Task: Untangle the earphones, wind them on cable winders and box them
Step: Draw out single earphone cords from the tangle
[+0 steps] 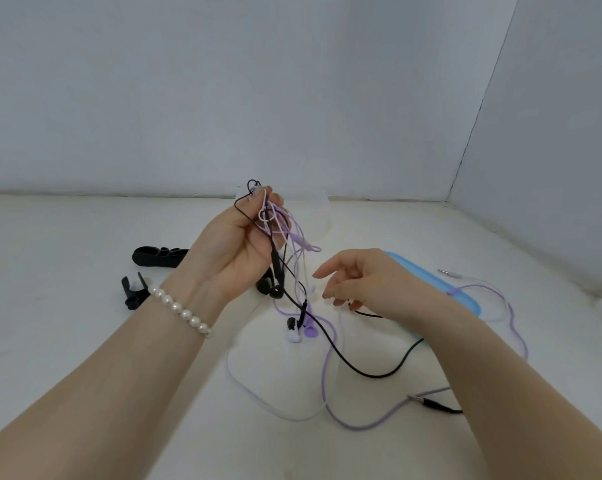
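Dangling tangled earphones (294,271), black, purple, white

Cable loops (330,358) and black winders (159,257) across table (85,237)

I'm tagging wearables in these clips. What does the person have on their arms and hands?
Both forearms are bare as far as the frame shows, with no sleeves in view. The left hand has a bracelet of white pearl-like beads around its wrist. The right hand shows no bracelet, watch or glove. No rings can be made out on either hand, though some fingers are partly hidden.
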Tool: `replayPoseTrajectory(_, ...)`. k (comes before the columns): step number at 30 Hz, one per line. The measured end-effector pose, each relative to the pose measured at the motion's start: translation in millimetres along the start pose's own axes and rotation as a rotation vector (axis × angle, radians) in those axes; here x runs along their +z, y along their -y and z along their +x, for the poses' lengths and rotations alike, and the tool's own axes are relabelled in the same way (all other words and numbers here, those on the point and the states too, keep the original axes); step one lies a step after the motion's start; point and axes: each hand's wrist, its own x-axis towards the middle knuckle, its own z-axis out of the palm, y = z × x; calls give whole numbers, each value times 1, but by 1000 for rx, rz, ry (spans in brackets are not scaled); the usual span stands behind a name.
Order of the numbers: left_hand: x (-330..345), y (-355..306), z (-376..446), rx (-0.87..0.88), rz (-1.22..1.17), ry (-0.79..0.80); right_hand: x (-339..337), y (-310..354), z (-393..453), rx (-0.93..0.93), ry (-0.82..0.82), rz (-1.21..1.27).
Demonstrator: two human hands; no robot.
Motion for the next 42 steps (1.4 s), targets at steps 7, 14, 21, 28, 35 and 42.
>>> replayPoseTrajectory(7, -2, 3, 0, -144, -223, 143, 11, 1, 3, -169, -157, 33)
replayPoseTrajectory(14, -7, -1, 1, -103, -42, 108, -9, 9, 2, -254, -459, 228)
replayPoseTrajectory(21, -14, -9, 4, 21, 126, -149, -70, 4, -14, -182, -386, 1237)
replayPoseTrajectory(28, -7, -7, 1, -89, 383, -183, -87, -6, -20, -352, -406, 1544)
replayPoseTrajectory(35, -12, -21, -6, -249, 409, -36, -102, -15, -29, -393, -398, 1495)
replayPoseTrajectory(42, -7, -17, -12, -346, 462, 99, -99, -15, -22, -2, -706, 753)
